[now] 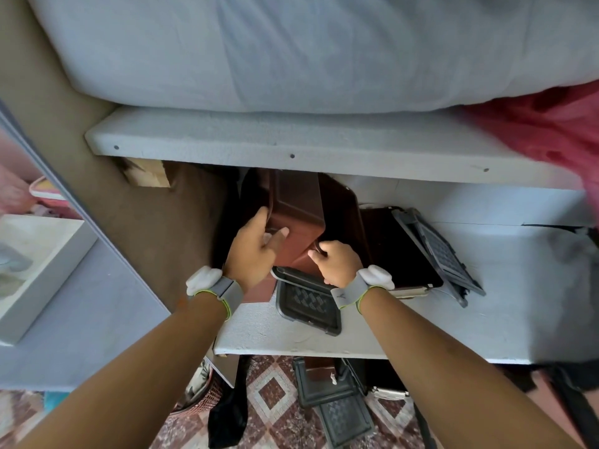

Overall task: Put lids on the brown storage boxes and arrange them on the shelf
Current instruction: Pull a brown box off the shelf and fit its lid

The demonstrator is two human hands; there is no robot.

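A brown storage box (296, 215) lies tilted on the white lower shelf (505, 306), partly pushed under the upper shelf board. My left hand (256, 247) grips its left edge and my right hand (337, 262) grips its near right corner. A second brown box (395, 251) lies open beside it on the right. One dark grey woven-pattern lid (308, 301) rests on the shelf just below my hands. Another grey lid (440, 254) leans against the second box's right side.
The upper shelf board (291, 140) carries a pale blue mattress (291, 50) and red cloth (551, 124). Below the shelf, on the patterned floor, lie more grey lids (343, 416), a brown box (319, 372) and a woven basket (207, 396). A grey panel (90, 312) stands left.
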